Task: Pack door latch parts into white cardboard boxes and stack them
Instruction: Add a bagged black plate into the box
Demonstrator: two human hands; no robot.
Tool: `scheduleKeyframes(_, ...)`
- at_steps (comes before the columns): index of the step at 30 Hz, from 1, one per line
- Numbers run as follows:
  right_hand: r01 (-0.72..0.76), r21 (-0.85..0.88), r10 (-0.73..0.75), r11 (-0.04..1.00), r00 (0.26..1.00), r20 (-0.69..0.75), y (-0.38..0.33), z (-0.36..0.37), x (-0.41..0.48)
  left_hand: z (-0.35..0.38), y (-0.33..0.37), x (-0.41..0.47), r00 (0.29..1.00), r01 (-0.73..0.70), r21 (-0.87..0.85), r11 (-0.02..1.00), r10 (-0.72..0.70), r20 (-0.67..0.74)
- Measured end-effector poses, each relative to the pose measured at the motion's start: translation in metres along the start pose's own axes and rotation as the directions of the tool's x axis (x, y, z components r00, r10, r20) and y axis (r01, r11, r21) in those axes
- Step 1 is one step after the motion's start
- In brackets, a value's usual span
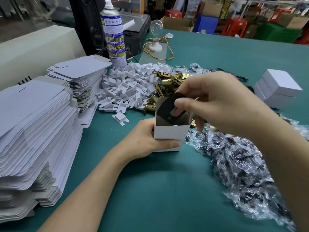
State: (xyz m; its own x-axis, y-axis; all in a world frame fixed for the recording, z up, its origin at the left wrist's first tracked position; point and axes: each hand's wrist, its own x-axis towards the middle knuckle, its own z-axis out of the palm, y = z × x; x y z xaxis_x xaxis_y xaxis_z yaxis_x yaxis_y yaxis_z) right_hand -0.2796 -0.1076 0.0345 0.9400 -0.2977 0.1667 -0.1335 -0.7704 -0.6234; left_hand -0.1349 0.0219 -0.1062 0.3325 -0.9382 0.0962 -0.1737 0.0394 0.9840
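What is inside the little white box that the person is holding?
A black flat part, pinched by the right hand, sticks into the open white box held by the left hand. The box's front wall hides the bottom.

An open white box (168, 133) stands upright on the green counter (150, 190), a flat black plate (165, 108) tilted halfway into its mouth. Brass latches (167, 81) lie heaped just behind; closed boxes (279, 87) sit stacked at right.
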Motion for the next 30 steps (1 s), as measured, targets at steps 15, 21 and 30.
scheduleKeyframes(15, -0.022, -0.11, 0.025, 0.994, 0.999, 0.031, 0.011, 0.003, -0.005, 0.0, -0.003, 0.0, 0.999, -0.009, -0.028, 1.0, 0.01, 0.034)
scheduleKeyframes(21, 0.019, -0.198, -0.038, 0.98, 0.995, -0.096, 0.014, 0.006, -0.005, -0.001, -0.003, 0.0, 1.0, 0.005, -0.001, 1.0, -0.005, 0.013)
scheduleKeyframes(30, 0.014, -0.257, -0.042, 0.966, 0.994, -0.105, 0.012, 0.009, -0.001, -0.002, -0.004, 0.001, 0.998, 0.053, 0.016, 0.998, -0.053, -0.034)
